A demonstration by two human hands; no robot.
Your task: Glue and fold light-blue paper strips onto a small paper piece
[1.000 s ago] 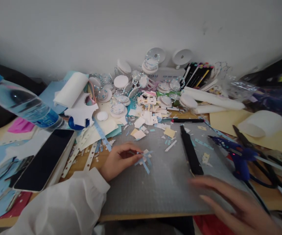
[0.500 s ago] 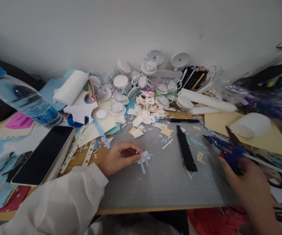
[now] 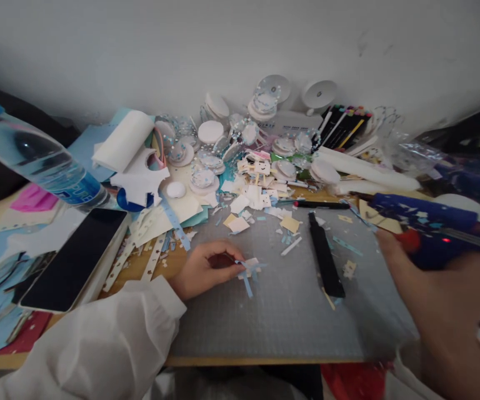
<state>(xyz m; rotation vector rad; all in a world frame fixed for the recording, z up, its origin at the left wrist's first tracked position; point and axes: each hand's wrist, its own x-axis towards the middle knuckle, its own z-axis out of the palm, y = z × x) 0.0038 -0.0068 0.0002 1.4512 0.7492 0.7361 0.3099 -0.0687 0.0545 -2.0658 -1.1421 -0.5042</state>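
Your left hand [image 3: 206,269] rests on the grey cutting mat [image 3: 281,316], fingers curled nearly closed, pinching a small paper piece [image 3: 249,269] of white card with pale blue strips; the piece lies flat on the mat just past your fingertips. Your right hand [image 3: 440,300] is wrapped fully around the grip of a blue glue gun [image 3: 427,228], which is raised clear of the mat with its nozzle aimed toward the left hand, well apart from the paper piece. A small red light shows on the gun body.

Between your two hands lies a black knife [image 3: 326,255], lengthwise on the mat; a black pen [image 3: 319,205] lies just beyond it. Beyond the left hand, paper scraps [image 3: 256,194] and round white discs [image 3: 210,132] crowd the far edge of the table. Beside the left forearm lies a phone [image 3: 75,258], with a water bottle [image 3: 35,161] beyond it.

For a clean glue joint, hold the paper piece flat and steady, and keep your pinching fingertips [image 3: 236,265] back from the spot where the nozzle meets the paper. Bring the nozzle in over the knife rather than across it, and judge a small dot as enough: the strips look thin, and excess glue would likely spread onto the mat.
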